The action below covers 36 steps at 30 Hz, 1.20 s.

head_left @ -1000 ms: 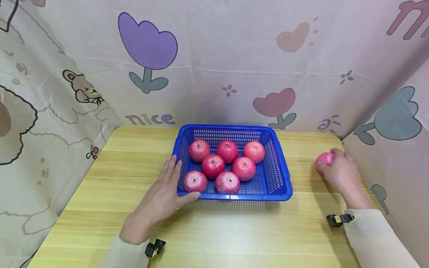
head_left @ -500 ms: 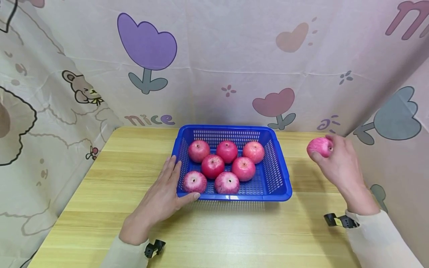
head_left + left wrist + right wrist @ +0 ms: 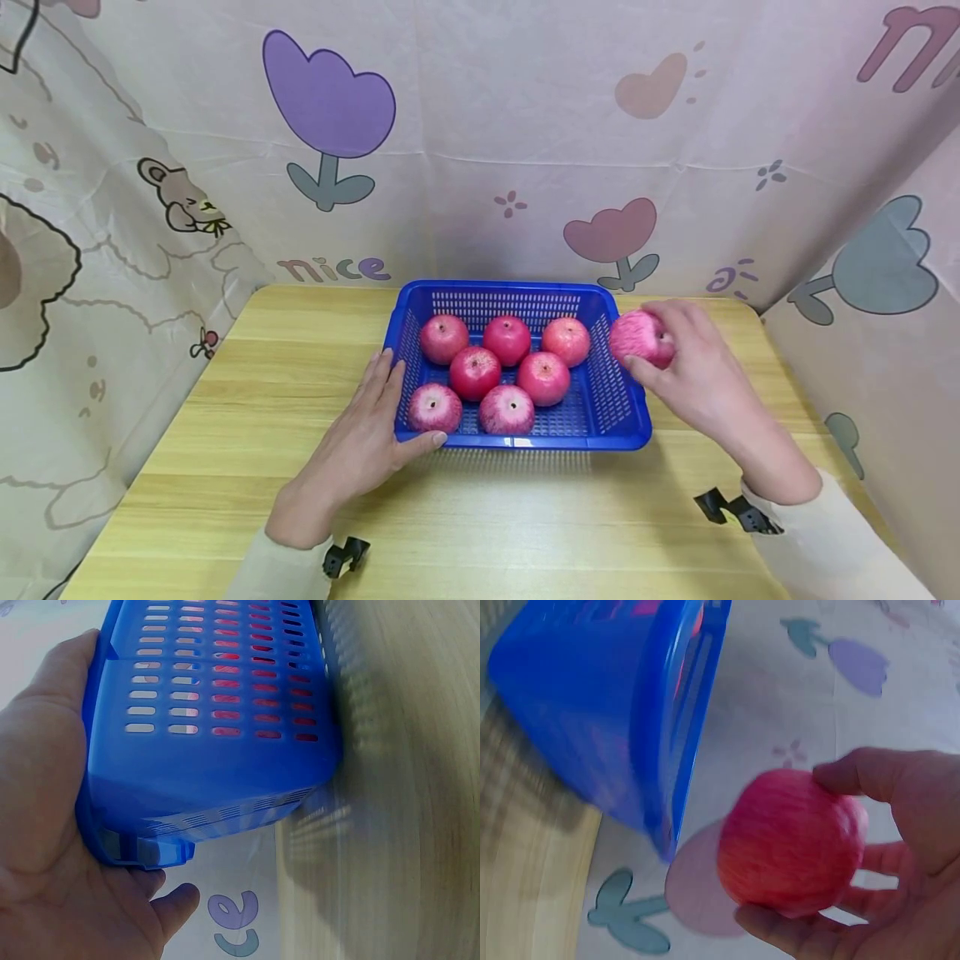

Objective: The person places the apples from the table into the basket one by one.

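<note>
A pinkish-red apple is in my right hand, pinched between thumb and fingers and held up by the basket's right rim. The right wrist view shows that apple off the table, apart from the basket wall. My left hand lies against the near left corner of the blue plastic basket, fingers straight along the left rim and thumb on the front rim. Inside the basket sit several red apples. Through the slots of the basket wall, bits of red show in the left wrist view.
The basket stands on a light wood table near its back edge. A patterned cloth hangs behind and along both sides. Within the basket, bare floor shows at the right end. Each wrist carries a small black camera.
My right hand has lifted the apple from the right side of the table and carried it left to the basket's right rim. The left hand and basket have stayed put.
</note>
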Motion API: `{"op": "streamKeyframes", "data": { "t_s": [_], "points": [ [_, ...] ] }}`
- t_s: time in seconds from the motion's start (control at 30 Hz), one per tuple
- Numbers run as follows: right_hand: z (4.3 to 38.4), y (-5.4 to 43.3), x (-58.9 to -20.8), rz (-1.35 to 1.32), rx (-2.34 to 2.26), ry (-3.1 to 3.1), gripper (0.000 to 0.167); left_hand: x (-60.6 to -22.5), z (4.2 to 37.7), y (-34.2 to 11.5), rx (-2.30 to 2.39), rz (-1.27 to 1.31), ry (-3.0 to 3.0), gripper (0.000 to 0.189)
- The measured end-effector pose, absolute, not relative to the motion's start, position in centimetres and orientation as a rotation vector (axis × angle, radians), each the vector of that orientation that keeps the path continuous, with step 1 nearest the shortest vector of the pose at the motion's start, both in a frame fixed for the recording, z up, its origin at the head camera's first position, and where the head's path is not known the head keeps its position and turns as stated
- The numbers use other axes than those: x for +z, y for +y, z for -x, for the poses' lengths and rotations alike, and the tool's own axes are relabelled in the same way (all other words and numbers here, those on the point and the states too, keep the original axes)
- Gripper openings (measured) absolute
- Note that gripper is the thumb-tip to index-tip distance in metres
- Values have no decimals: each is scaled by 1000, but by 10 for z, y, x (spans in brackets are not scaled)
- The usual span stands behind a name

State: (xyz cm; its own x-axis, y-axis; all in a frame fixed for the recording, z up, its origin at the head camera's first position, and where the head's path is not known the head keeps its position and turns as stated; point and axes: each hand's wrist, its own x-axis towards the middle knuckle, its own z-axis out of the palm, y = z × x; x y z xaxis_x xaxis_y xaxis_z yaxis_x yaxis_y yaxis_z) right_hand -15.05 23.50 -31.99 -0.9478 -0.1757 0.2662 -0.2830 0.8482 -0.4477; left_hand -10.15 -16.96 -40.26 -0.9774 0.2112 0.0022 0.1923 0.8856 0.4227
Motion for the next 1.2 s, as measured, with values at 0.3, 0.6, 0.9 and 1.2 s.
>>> {"op": "streamKeyframes", "data": {
  "t_s": [0.3, 0.6, 0.9, 1.2],
  "points": [
    [144, 206, -332, -556, 566, -2984, 61, -403, 101, -170, 670, -319, 3003, 131],
    [145, 190, -342, -617, 383, -3058, 65, -403, 102, -169, 675, -321, 3001, 129],
    [145, 183, -345, -648, 279, -3070, 65, -402, 102, -170, 681, -314, 2989, 130],
    [147, 176, -345, -669, 213, -3108, 56, -401, 102, -170, 670, -317, 2994, 131]
  ]
}}
